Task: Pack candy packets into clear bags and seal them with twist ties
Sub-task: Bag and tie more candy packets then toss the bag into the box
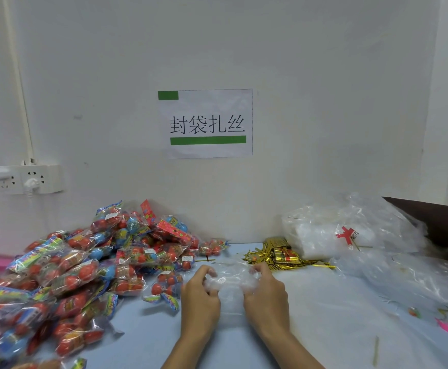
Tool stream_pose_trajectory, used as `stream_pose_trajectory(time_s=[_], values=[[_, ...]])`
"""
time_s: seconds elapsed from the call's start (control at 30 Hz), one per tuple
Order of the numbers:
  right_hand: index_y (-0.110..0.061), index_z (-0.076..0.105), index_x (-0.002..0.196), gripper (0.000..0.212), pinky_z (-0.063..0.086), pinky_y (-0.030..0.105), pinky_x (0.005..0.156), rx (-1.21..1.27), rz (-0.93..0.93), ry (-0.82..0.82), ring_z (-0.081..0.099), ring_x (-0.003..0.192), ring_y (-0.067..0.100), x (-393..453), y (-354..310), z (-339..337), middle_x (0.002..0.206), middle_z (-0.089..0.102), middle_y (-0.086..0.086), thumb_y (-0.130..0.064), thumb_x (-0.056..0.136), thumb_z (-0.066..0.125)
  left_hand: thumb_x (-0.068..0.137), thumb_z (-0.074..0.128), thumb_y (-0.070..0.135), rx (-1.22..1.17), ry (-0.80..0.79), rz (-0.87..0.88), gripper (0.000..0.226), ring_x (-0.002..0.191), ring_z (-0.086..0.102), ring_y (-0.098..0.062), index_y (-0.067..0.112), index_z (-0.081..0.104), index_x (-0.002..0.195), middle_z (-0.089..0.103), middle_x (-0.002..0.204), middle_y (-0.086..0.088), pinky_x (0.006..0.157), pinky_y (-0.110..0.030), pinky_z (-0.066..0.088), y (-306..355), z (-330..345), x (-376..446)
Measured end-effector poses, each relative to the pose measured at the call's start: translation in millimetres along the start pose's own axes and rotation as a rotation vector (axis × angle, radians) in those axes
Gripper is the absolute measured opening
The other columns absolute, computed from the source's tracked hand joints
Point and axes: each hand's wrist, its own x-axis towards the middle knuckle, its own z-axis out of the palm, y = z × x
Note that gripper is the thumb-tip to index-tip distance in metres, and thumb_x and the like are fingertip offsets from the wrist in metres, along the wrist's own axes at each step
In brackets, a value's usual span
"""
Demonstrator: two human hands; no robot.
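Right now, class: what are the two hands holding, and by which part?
Both hands hold one empty clear bag at its top, near the mouth: the left hand pinches the left side, the right hand the right.

Thin crinkled clear plastic bag (231, 282) between hands, glossy. Left of hands: shiny cellophane-wrapped red and blue candy packets (84, 262). Beyond right hand: metallic gold foil twist ties (281, 255). Smooth matt pale-blue bench (310, 315). Matt paper sign (205, 123).

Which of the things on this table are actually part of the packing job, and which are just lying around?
Part of the job:
clear bag, held by left hand and right hand
candy packets
gold twist ties
spare bags

Just there:
wall sign
power socket
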Motion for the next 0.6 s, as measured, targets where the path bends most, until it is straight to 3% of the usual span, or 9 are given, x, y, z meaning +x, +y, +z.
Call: stream_pose_trajectory(time_s=[0.1,0.23,0.33,0.47,0.6], values=[[-0.031,0.053,0.109,0.037,0.046,0.036,0.064,0.024,0.009,0.012,0.061,0.079,0.027,1.0,-1.2,-1.1,0.084,0.065,0.000,-0.007,0.082,0.054,0.072,0.050,-0.018,0.004,0.009,0.008,0.048,0.051,0.036,-0.013,0.030,0.053,0.079,0.053,0.065,-0.008,0.043,-0.019,0.030,0.4,-0.8,-0.9],[-0.029,0.052,0.114,0.034,0.040,0.034,0.064,0.089,0.006,0.055,0.061,0.082,0.027,3.7,-0.9,-2.7,0.085,0.066,0.002,-0.007,0.088,0.052,0.074,0.059,-0.012,-0.090,0.066,-0.074,0.047,0.075,0.054,-0.009,0.031,0.055,0.093,0.059,0.091,0.003,0.053,-0.017,0.039,2.6,-4.5,1.8],[-0.025,0.052,0.114,0.035,0.039,0.033,0.065,0.184,0.016,0.118,0.058,0.082,0.026,6.0,-2.7,-3.8,0.086,0.063,0.004,-0.001,0.089,0.049,0.072,0.075,-0.002,-0.187,0.083,-0.068,0.051,0.089,0.054,-0.004,0.029,0.054,0.107,0.057,0.099,0.007,0.064,-0.020,0.041,5.0,-7.0,3.1],[-0.023,0.045,0.110,0.024,0.046,0.034,0.063,0.317,0.077,0.163,0.061,0.076,0.025,7.3,-5.7,-6.8,0.081,0.062,0.004,-0.004,0.095,0.043,0.075,0.083,0.025,-0.341,-0.036,0.016,0.044,0.088,0.060,0.005,0.033,0.052,0.106,0.061,0.100,0.009,0.070,-0.011,0.047,10.1,-4.5,-0.9],[-0.022,0.043,0.110,0.028,0.038,0.017,0.046,0.438,0.204,0.168,0.058,0.068,0.012,10.7,-7.2,-7.5,0.080,0.059,0.002,0.000,0.092,0.049,0.067,0.079,0.046,-0.857,-0.254,-0.288,0.059,0.103,0.067,-0.023,0.023,0.058,0.117,0.074,0.101,0.000,0.082,-0.042,0.053,15.8,-3.7,-1.0]])
